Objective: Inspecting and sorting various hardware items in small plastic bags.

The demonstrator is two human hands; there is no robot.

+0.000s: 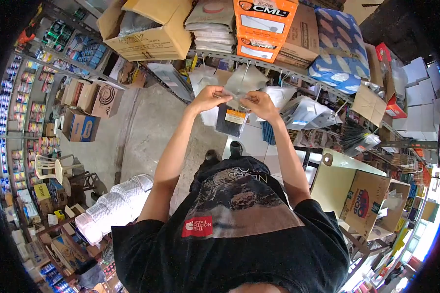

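Note:
In the head view, my left hand (209, 99) and my right hand (259, 105) are raised before the metal shelf edge. Their fingers pinch the top of a clear plastic packet (230, 121) from both sides. The packet hangs down between them, with dark contents and an orange and white label. Right behind the hands, another translucent plastic bag (245, 78) hangs from a hook below the shelf. The fingertips partly hide the packet's upper edge.
Cardboard cartons (150, 40), orange boxes (260, 29) and a blue patterned package (343, 47) stand on the shelf. Hanging plastic packets (308, 111) crowd its front at the right. A foil-like wrapped roll (113, 205) lies at the lower left.

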